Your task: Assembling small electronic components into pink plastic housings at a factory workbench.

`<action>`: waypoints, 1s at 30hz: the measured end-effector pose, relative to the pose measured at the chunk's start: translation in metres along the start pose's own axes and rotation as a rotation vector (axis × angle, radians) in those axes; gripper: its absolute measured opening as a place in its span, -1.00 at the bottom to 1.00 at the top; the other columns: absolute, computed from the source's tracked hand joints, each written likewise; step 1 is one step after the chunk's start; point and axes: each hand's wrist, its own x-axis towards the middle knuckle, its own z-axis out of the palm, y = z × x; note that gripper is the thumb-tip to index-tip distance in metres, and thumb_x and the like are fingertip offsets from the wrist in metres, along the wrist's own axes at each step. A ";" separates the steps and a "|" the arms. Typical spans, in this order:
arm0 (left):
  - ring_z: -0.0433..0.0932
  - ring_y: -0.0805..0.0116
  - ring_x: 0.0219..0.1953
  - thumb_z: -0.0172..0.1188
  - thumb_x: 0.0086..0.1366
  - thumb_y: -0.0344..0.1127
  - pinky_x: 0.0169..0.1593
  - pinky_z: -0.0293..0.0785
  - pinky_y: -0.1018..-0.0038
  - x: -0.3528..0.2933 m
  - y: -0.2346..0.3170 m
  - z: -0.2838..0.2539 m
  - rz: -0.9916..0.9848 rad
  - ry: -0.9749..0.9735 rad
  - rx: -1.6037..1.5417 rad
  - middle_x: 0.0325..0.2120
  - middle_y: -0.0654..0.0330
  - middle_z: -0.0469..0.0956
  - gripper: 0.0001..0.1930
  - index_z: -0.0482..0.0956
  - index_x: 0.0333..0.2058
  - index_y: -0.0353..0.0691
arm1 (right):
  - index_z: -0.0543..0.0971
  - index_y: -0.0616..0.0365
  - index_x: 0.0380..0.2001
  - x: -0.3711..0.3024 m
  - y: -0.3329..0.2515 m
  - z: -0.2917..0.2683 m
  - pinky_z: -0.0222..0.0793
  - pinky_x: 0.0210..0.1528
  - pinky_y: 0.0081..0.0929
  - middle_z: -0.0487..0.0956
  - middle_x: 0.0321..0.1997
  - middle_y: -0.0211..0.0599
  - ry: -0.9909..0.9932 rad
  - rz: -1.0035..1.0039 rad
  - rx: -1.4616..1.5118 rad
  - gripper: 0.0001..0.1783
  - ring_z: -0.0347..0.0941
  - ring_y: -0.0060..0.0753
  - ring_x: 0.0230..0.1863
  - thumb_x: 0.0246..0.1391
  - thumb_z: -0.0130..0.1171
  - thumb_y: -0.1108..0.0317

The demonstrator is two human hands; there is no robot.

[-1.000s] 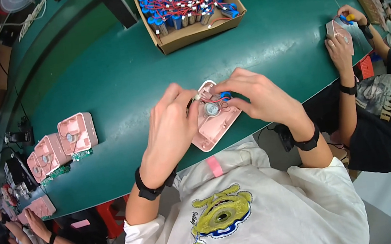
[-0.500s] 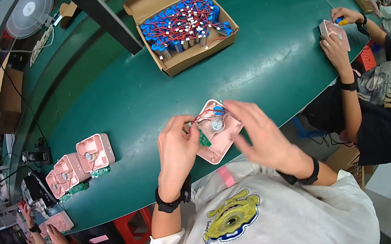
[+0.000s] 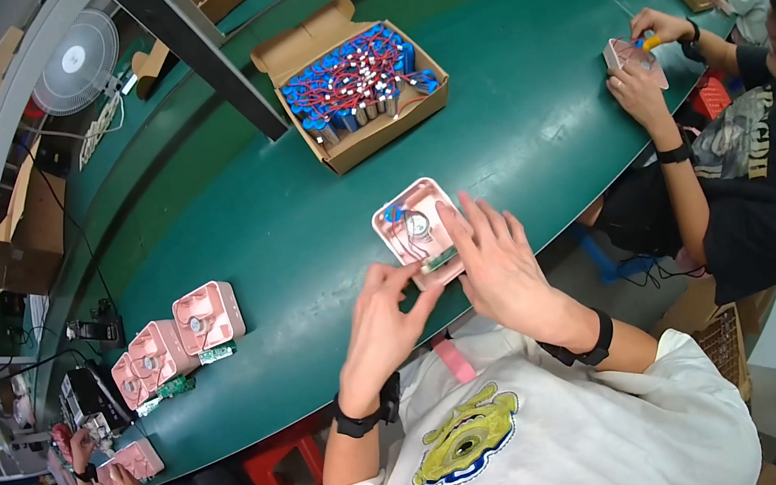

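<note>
A long green conveyor table (image 3: pixel 283 208) fills the scene, and everything else is placed against it. On its far side sits an open cardboard box (image 3: pixel 354 82) packed with blue cylindrical cells trailing red wires. Along its left near edge, three pink housings (image 3: pixel 177 339) stand in a row, small green circuit boards (image 3: pixel 217 352) lying just beside them. At its near edge, directly in front of the person in the white printed shirt (image 3: pixel 538 441), rests a single pink square housing (image 3: pixel 418 230), open side up, with a round metal part at its centre and a blue component in one corner. The person's right hand (image 3: pixel 501 261) lies along the right side of that housing, fingers spread and extended, touching its edge without closing on it. The left hand (image 3: pixel 381 319) meets the housing's near corner, its fingertips drawn together around a small green board (image 3: pixel 441 259) there; whether they actually pinch it cannot be told. At the table's right end, a seated co-worker in a dark shirt (image 3: pixel 760 177) holds another pink piece (image 3: pixel 631 56) in both hands.
</note>
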 end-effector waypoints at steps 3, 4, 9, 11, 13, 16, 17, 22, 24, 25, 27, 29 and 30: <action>0.64 0.25 -0.21 0.45 0.28 -0.32 -0.22 0.59 0.43 -0.014 0.001 0.016 0.051 0.054 -0.116 -0.12 0.01 0.59 -0.61 0.68 0.04 -0.31 | 0.14 0.24 0.50 -0.012 -0.004 -0.014 0.14 0.45 0.25 0.16 0.50 0.36 -0.003 0.031 0.228 0.23 0.17 0.47 0.46 -0.20 0.60 0.24; 0.65 0.21 -0.17 0.45 0.29 -0.32 -0.20 0.61 0.42 -0.019 0.003 0.021 0.058 0.099 -0.203 -0.09 0.00 0.59 -0.60 0.66 0.08 -0.31 | 0.14 0.24 0.50 -0.015 -0.005 -0.015 0.14 0.45 0.25 0.16 0.50 0.36 0.009 0.038 0.217 0.23 0.17 0.47 0.46 -0.20 0.60 0.24; 0.65 0.13 -0.01 0.40 0.33 -0.36 -0.10 0.63 0.36 -0.067 0.006 -0.002 0.064 0.206 -0.199 -0.05 0.01 0.61 -0.59 0.63 0.12 -0.32 | 0.28 0.22 0.36 -0.016 -0.009 0.007 0.36 0.30 0.04 0.33 0.31 0.21 0.249 0.098 0.301 0.05 0.34 0.37 0.29 -0.24 0.57 0.34; 0.65 0.13 -0.03 0.39 0.34 -0.37 -0.12 0.62 0.33 -0.100 -0.022 -0.029 0.075 0.356 0.005 -0.07 0.02 0.62 -0.63 0.63 0.09 -0.32 | 0.32 0.22 0.30 -0.025 0.004 0.004 0.44 0.23 -0.03 0.39 0.22 0.18 0.319 0.136 0.351 0.00 0.40 0.33 0.21 -0.26 0.56 0.39; 0.65 0.11 -0.09 0.37 0.34 -0.38 -0.15 0.60 0.28 -0.139 -0.054 -0.070 0.036 0.563 0.278 -0.09 0.03 0.63 -0.70 0.65 0.01 -0.32 | 0.36 0.24 0.24 -0.031 0.027 -0.011 0.45 0.22 -0.05 0.44 0.16 0.16 0.391 0.140 0.389 -0.08 0.43 0.28 0.19 -0.27 0.54 0.43; 0.61 -0.02 -0.09 0.36 0.33 -0.39 -0.09 0.56 0.19 -0.180 -0.077 -0.124 -0.088 0.709 0.427 -0.10 -0.01 0.60 -0.76 0.64 -0.06 -0.33 | 0.34 0.21 0.24 -0.018 0.116 -0.016 0.57 0.04 -0.02 0.46 0.16 0.19 0.494 0.040 0.154 -0.09 0.55 0.32 0.01 -0.25 0.51 0.36; 0.58 -0.14 -0.07 0.35 0.32 -0.39 -0.01 0.54 0.12 -0.192 -0.085 -0.141 -0.138 0.726 0.507 -0.10 -0.04 0.58 -0.77 0.62 -0.09 -0.34 | 0.33 0.18 0.24 -0.010 0.125 -0.021 0.58 0.02 0.00 0.47 0.14 0.21 0.452 0.176 0.123 -0.09 0.56 0.36 -0.02 -0.24 0.50 0.33; 0.61 -0.08 -0.09 0.38 0.31 -0.33 -0.06 0.56 0.12 -0.211 -0.132 -0.166 -0.247 0.839 0.582 -0.13 0.02 0.58 -0.76 0.64 -0.11 -0.30 | 0.28 0.11 0.24 0.052 0.171 -0.011 0.57 0.07 0.08 0.46 0.14 0.26 0.288 0.360 0.057 -0.08 0.55 0.42 -0.02 -0.20 0.51 0.24; 0.64 -0.02 -0.12 0.40 0.30 -0.30 -0.09 0.58 0.15 -0.202 -0.137 -0.161 -0.290 0.857 0.626 -0.16 0.05 0.59 -0.75 0.66 -0.11 -0.28 | 0.28 0.11 0.22 0.076 0.189 0.004 0.55 0.11 0.10 0.45 0.17 0.28 0.226 0.400 0.035 -0.08 0.54 0.42 0.03 -0.21 0.53 0.23; 0.64 -0.05 -0.12 0.41 0.29 -0.28 -0.08 0.58 0.13 -0.195 -0.137 -0.158 -0.274 0.846 0.574 -0.16 0.05 0.59 -0.75 0.66 -0.12 -0.26 | 0.28 0.11 0.22 0.074 0.203 0.008 0.55 0.11 0.10 0.45 0.17 0.28 0.233 0.381 0.033 -0.08 0.54 0.42 0.03 -0.21 0.53 0.23; 0.63 -0.09 -0.10 0.41 0.29 -0.26 -0.05 0.58 0.11 -0.194 -0.154 -0.175 -0.134 0.944 0.621 -0.14 0.04 0.60 -0.77 0.68 -0.15 -0.24 | 0.23 0.15 0.33 0.060 0.223 0.029 0.49 0.19 0.11 0.43 0.20 0.31 0.280 0.321 0.034 0.12 0.48 0.39 0.15 -0.28 0.65 0.16; 0.59 -0.10 -0.03 0.38 0.31 -0.28 0.03 0.54 0.11 -0.216 -0.178 -0.221 0.015 1.069 0.780 -0.15 0.00 0.60 -0.81 0.67 -0.20 -0.25 | 0.10 0.18 0.47 0.036 0.156 0.007 0.43 0.29 0.04 0.44 0.26 0.30 0.262 0.437 -0.278 0.35 0.35 0.38 0.34 -0.32 0.73 0.12; 0.59 -0.13 -0.05 0.38 0.30 -0.26 0.12 0.51 0.11 -0.223 -0.183 -0.256 -0.022 1.257 0.763 -0.26 -0.07 0.62 -0.79 0.65 -0.24 -0.30 | 0.10 0.20 0.50 0.026 0.115 -0.015 0.39 0.34 0.02 0.43 0.30 0.26 0.294 0.309 -0.210 0.33 0.31 0.33 0.40 -0.27 0.71 0.13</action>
